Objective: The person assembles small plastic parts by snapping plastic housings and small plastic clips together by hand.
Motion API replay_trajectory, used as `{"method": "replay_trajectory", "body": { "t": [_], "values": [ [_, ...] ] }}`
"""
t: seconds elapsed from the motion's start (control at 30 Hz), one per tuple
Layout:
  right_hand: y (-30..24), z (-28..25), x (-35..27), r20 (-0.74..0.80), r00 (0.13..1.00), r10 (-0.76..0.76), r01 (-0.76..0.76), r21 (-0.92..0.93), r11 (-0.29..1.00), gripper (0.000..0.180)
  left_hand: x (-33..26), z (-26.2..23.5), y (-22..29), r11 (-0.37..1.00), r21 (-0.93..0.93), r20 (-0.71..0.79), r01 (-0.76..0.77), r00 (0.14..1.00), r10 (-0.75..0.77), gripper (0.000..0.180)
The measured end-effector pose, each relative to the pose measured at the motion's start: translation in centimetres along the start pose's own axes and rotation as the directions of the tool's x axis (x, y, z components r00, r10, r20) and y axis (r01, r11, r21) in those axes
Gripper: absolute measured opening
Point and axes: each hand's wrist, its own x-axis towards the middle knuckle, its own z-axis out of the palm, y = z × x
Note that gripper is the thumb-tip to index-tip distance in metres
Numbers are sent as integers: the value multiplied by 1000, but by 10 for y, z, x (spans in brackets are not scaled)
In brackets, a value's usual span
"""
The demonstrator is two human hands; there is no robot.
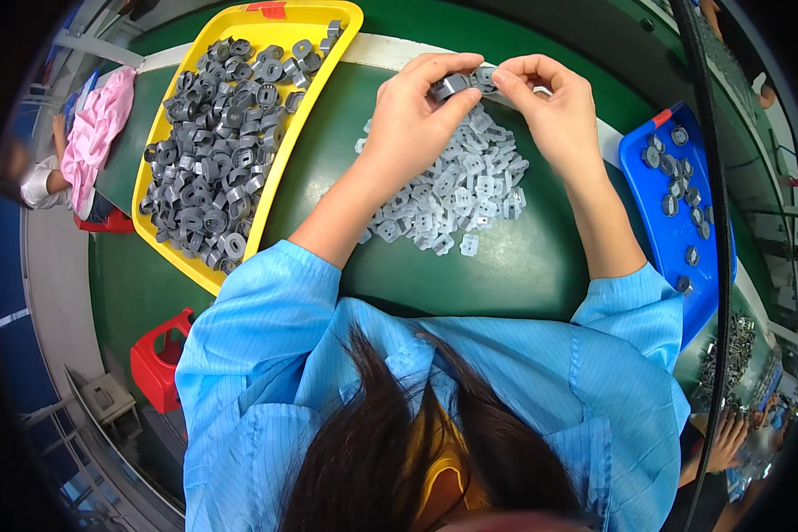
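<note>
My left hand (408, 120) pinches a dark grey round plastic part (449, 86) between thumb and fingers, above the far side of the green table. Close against it, my right hand (557, 106) pinches a small clear plastic piece (485, 78) with thumb and forefinger. The two pieces touch or nearly touch; the exact contact is too small to tell. Below my hands lies a heap of translucent plastic pieces (457, 191). To the left, a yellow tray (279, 164) holds many grey parts (208, 151) like the one in my left hand.
A blue tray (661, 226) at the right holds several grey parts with inserts. A red plastic holder (157, 359) stands at the lower left. Pink cloth (97, 133) lies far left near another person. At the lower right, another person's hand (727, 439) is beside small metal-looking parts (729, 355).
</note>
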Motion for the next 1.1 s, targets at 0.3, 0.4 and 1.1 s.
{"method": "replay_trajectory", "body": {
  "t": [0.3,0.4,1.1],
  "values": [
    [-6,-8,2,195,961,195,-231,179,957,14,-7,4,14,946,271,-58,-176,978,199,27],
    [1,-4,1,90,984,157,-170,162,972,17,-7,6,8,976,156,-82,-150,983,164,26],
    [-9,-1,-9,-9,997,-75,74,-112,991,19,-1,-9,20,632,-691,181,350,931,-318,37]
  ]
}}
